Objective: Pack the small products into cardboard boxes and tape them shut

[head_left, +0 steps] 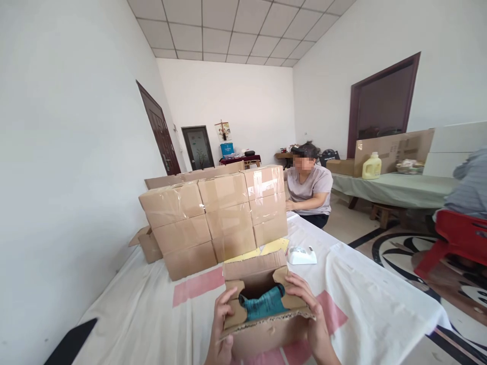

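A small open cardboard box (272,337) stands at the table's near side, its flaps raised. Inside it lies a teal packet (265,304) with dark edges; its lower part is hidden by the front wall. My left hand (221,327) grips the box's left side, fingers over the side flap and thumb at the front. On the opposite side my right hand (314,317) holds the box, fingers bent over the right flap. Just beyond the box is a white tape dispenser (302,255).
Stacked taped cartons (213,218) form a wall across the white-covered table (361,289). An open carton (149,246) sits at their left. Behind the stack a person (310,190) sits. To the right are another table (403,190), a yellow jug (372,166) and a red chair (452,238).
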Demonstrator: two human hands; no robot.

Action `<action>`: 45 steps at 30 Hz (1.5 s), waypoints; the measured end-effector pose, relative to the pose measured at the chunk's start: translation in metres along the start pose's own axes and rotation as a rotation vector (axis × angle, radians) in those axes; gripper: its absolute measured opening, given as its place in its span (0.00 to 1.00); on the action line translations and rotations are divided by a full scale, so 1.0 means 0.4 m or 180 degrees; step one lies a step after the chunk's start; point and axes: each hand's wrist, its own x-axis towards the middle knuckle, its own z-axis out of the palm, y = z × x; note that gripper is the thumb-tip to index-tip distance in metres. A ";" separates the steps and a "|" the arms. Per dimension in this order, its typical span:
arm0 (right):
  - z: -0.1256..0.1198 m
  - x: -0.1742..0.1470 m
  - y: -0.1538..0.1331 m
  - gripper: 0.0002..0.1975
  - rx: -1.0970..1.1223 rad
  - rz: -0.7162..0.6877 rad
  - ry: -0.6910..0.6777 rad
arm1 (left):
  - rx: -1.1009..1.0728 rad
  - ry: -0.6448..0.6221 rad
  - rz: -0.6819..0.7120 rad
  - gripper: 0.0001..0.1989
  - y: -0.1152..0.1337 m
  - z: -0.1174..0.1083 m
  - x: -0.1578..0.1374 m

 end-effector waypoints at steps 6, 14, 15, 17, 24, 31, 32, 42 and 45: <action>0.019 -0.003 0.010 0.20 -0.0237 0.0726 0.0412 | 0.0101 0.0567 -0.0350 0.21 0.016 0.031 -0.002; 0.030 0.011 -0.001 0.16 -0.0379 0.0808 0.0395 | -0.0775 -0.0406 -0.1151 0.41 0.025 -0.046 0.037; 0.029 0.009 0.001 0.17 -0.0387 0.0794 0.0327 | -0.0815 -0.0452 -0.1111 0.43 0.024 -0.049 0.040; 0.028 0.005 0.007 0.17 -0.0412 0.0732 0.0225 | -0.0881 -0.0435 -0.1029 0.47 0.022 -0.047 0.044; 0.027 0.000 0.018 0.30 -0.0283 0.0624 -0.0116 | -0.1196 -0.0206 -0.1090 0.51 0.022 -0.038 0.058; 0.032 0.005 -0.018 0.22 -0.0369 0.0492 -0.0123 | -0.0783 -0.0090 -0.1505 0.19 0.063 -0.050 0.058; 0.034 0.010 -0.024 0.19 -0.0411 0.0492 -0.0112 | -0.0545 -0.0031 -0.1409 0.18 0.069 -0.048 0.060; 0.039 0.050 -0.049 0.16 -0.0670 0.0335 -0.0096 | 0.0024 0.0591 -0.1441 0.21 0.088 -0.021 0.072; 0.035 0.045 -0.051 0.15 -0.0627 0.0411 -0.0132 | -0.0120 0.0857 -0.1445 0.23 0.080 -0.008 0.071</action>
